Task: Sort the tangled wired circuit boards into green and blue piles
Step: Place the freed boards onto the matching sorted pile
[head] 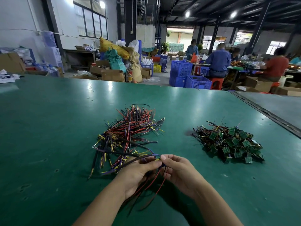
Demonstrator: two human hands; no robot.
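A tangled heap of red, black, yellow and purple wires [130, 132] lies at the middle of the green table [48, 128]. To the right sits a pile of green circuit boards [232, 142] with dark wires. Near the front edge, my left hand [138, 175] and my right hand [179, 172] meet over one wired piece [158, 159] with a yellow end. Both hands pinch it, and its red and black leads hang down between my wrists. The board itself is hidden by my fingers, so its colour cannot be told.
A dark seam [263, 110] runs along the table's right side, with a grey table surface [280, 106] beyond it. Past the far edge stand blue crates [189, 75], cardboard boxes [112, 74] and seated people [218, 61] working at another bench.
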